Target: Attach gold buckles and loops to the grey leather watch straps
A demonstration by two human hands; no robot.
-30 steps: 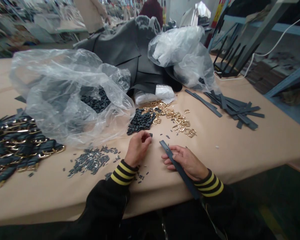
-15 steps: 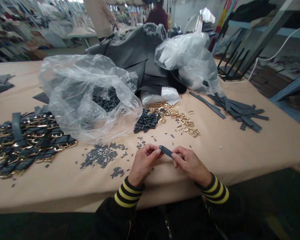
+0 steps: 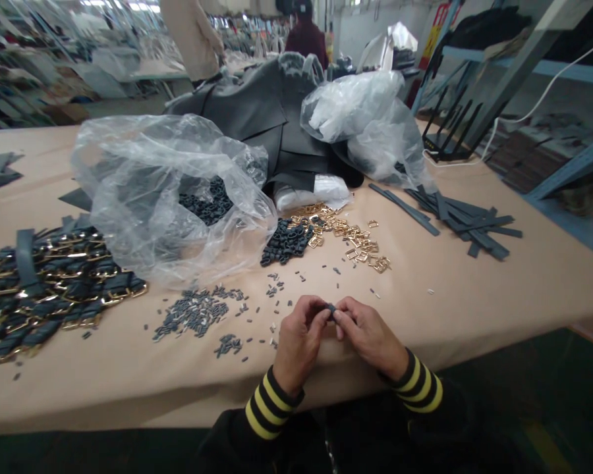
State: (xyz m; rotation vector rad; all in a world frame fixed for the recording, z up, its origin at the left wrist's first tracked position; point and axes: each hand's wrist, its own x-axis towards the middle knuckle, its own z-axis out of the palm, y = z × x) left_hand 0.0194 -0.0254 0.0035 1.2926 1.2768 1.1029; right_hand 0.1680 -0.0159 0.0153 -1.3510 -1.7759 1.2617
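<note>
Close together near the table's front edge, my left hand (image 3: 299, 336) and my right hand (image 3: 370, 334) pinch a small dark strip piece (image 3: 331, 311) between thumbs and fingertips. Most of the piece is hidden by the fingers. Beyond the hands lie a heap of small dark loops (image 3: 286, 241) and scattered gold buckles (image 3: 360, 243). To the left of my left hand are many tiny dark and pale bits (image 3: 192, 313). Finished-looking dark straps with gold buckles (image 3: 54, 283) are heaped at the far left.
A clear plastic bag (image 3: 172, 197) with dark loops inside stands at left centre. Dark sheets (image 3: 252, 99) and another plastic bag (image 3: 356, 105) lie behind. Long dark strips (image 3: 464, 217) and a black router (image 3: 445, 141) are at right. Two people are in the background.
My hands have come closer together, and the strip piece, earlier stretched out between them, is now mostly covered by the fingers. The camera view has shifted slightly.
</note>
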